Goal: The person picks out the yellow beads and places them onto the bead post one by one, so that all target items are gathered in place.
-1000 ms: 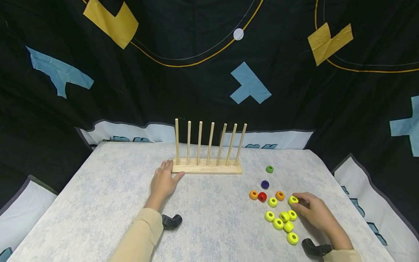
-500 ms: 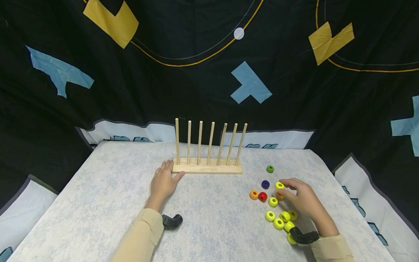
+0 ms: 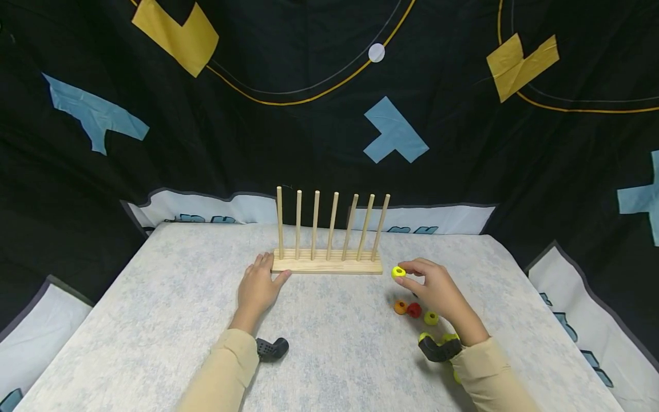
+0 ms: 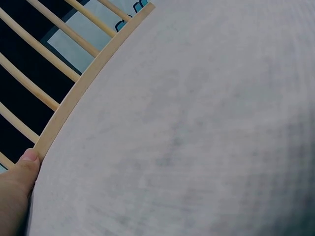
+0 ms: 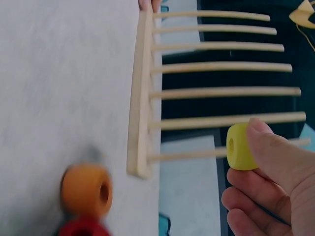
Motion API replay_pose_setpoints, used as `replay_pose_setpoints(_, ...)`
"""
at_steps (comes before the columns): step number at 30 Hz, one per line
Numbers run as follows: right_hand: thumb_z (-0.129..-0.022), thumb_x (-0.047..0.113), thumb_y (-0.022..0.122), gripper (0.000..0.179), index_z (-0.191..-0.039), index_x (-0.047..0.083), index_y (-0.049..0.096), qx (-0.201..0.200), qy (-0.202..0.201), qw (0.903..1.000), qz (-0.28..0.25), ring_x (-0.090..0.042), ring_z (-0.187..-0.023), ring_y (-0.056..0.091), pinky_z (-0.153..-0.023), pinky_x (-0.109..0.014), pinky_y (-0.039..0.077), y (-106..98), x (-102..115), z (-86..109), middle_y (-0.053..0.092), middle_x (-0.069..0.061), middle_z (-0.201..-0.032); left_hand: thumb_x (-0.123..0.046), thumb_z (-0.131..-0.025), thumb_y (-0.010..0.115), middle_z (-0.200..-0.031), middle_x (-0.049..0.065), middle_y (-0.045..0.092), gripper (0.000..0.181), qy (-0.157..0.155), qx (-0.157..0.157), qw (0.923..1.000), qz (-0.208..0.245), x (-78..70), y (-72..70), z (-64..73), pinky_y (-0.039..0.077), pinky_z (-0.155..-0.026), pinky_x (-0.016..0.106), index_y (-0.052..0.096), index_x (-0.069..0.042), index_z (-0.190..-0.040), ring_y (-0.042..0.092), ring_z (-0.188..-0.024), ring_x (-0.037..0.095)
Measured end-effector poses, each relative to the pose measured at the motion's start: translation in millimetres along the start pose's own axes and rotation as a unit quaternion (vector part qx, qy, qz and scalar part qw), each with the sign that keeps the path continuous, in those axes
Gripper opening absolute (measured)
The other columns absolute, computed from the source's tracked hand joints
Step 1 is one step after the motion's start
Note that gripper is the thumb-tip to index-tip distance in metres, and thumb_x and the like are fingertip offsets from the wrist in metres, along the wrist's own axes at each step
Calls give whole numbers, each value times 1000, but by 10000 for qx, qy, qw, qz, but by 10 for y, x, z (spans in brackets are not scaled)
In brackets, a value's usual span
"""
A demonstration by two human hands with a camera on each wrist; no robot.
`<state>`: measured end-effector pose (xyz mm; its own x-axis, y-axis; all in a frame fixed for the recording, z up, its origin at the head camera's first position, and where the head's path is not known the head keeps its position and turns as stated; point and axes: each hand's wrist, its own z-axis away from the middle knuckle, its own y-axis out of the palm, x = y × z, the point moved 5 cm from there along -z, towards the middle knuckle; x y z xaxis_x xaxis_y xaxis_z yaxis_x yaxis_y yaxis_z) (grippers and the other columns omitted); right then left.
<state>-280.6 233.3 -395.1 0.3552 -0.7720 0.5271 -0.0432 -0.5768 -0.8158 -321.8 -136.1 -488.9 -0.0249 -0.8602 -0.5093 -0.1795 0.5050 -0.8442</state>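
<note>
In the head view a wooden peg stand [image 3: 326, 266] with several upright pegs sits toward the far side of the table. My left hand [image 3: 256, 290] holds its left end, the thumb on the front edge and the fingers along the side. A yellow bead [image 3: 399, 272] is pinched between thumb and fingers of my right hand [image 3: 437, 288], raised just right of the stand. The right wrist view shows this bead [image 5: 240, 147] with its hole visible, overlapping the nearest peg [image 5: 192, 154]. All the pegs are bare.
Loose beads lie below my right hand: an orange one [image 3: 400, 307], a red one [image 3: 414, 310] and a yellow one [image 3: 431, 318]. Several more yellow beads are partly hidden under the right forearm and its black wrist camera [image 3: 439, 349]. A black cloth [image 3: 309, 149] hangs behind the table.
My right hand has carried the yellow bead leftward and away from me, from among the loose beads to beside the stand. My left hand stays put on the stand.
</note>
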Motion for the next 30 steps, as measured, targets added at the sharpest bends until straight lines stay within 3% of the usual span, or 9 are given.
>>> replay_pose_setpoints(18,-90,28,75,33,-119,12,72,-83,-830,9955,-460,-23,-103,67,-88,-44,58,302,814,-559,72,-2,-114,-52,-96,59,-157,21,36,77,-76,-35,10000,-10,4,-15,6,32,-117,59,38,-1,-151,32,-147,41)
replay_pose_setpoints(30,-90,26,74,36,-122,9,70,-275,-1109,9910,-699,-21,-104,69,-88,-38,61,300,1302,-936,73,-5,-116,-54,-95,58,-157,20,36,78,-75,-16,10000,-44,16,-13,7,33,-116,60,39,-3,-151,33,-146,41)
